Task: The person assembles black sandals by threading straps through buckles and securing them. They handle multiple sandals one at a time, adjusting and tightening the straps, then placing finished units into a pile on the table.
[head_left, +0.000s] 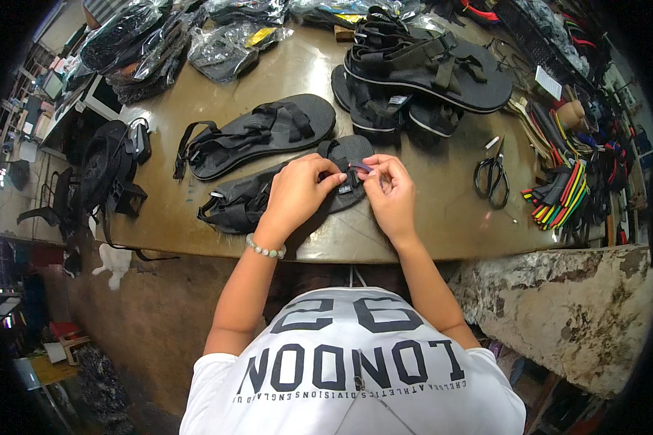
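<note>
1. The thing in hand is a black sandal (247, 199) with a flat sole and black webbing straps, lying on its side-ish near the front edge of the worn brown table (442, 210). Its strap end bunches up at the left, and the toe end points up and right, partly hidden under the hands.
2. A small strap loop (360, 167) with a purplish tint sits at the toe end, right between the two hands.
3. The left hand (297, 192) rests on top of the sandal, fingers curled together and pinching the strap material by the loop. There's a pale bead bracelet (265, 250) on that wrist.
4. The right hand (390, 192) comes in from the other side, thumb and forefinger pinching the same loop, the other fingers tucked in close.
5. Just behind it lies a second black sandal (268, 134), sole up-ish with straps loose, near but not touching as far as I can tell.
6. Further back and right there's a pile of black sandals (421, 76) stacked on each other.
7. A pair of black-handled scissors (492, 177) lies to the right of the hands, well apart from them.
8. Past the scissors, at the right edge, there's a bundle of striped coloured webbing (562, 192).
9. Plastic-wrapped packs (225, 43) sit at the far left of the table.
</note>
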Motion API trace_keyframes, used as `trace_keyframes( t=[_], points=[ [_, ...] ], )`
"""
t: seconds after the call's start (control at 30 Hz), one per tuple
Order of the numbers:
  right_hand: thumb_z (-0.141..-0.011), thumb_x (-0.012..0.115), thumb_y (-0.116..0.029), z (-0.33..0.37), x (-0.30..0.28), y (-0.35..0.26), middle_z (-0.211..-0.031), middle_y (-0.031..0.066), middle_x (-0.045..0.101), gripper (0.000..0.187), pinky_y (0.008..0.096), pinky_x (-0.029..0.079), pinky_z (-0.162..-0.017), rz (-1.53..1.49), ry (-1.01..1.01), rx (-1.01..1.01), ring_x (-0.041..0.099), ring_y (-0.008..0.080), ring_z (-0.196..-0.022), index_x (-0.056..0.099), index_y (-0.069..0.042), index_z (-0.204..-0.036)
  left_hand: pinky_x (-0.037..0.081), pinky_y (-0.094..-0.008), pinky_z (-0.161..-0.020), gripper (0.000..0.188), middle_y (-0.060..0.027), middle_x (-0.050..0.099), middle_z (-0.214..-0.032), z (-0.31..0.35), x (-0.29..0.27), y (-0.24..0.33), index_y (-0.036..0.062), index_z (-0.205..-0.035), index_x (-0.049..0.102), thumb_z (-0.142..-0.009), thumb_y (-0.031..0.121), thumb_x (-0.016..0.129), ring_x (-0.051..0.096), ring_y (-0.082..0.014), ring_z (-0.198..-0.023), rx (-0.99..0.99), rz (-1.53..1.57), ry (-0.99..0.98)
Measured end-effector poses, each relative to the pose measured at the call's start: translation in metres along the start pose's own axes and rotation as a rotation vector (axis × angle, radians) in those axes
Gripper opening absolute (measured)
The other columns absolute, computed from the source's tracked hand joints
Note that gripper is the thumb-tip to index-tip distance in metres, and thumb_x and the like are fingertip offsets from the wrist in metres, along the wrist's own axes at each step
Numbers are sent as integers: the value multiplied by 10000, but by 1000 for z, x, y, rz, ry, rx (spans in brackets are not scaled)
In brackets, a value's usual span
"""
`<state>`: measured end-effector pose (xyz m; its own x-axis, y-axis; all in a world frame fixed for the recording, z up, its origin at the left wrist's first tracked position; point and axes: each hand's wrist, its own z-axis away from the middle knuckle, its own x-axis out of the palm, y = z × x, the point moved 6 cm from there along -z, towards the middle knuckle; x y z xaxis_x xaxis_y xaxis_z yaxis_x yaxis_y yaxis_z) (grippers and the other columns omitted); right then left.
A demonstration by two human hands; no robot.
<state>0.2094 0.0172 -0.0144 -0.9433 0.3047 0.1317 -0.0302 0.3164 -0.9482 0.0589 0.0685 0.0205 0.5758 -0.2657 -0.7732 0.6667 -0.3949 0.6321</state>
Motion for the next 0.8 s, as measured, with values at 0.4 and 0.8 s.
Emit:
trace_keyframes(
  t=[0.4,0.8],
  points=[
    [-697,676,-8,3,6,-15,-1015,179,577,133,332,509,-766,391,-26,-122,638,265,-878,550,24,-727,471,-384,-657,179,-123,579,-862,17,4,-8,16,-914,574,-919,192,604,591,-306,-751,83,115,298],
    [-701,665,5,4,9,-21,-1003,168,582,115,327,505,-779,409,-43,-154,633,261,-859,555,25,-725,467,-388,-659,166,-138,566,-868,18,5,-10,2,-931,549,-921,159,600,583,-315,-753,94,132,299]
  ],
)
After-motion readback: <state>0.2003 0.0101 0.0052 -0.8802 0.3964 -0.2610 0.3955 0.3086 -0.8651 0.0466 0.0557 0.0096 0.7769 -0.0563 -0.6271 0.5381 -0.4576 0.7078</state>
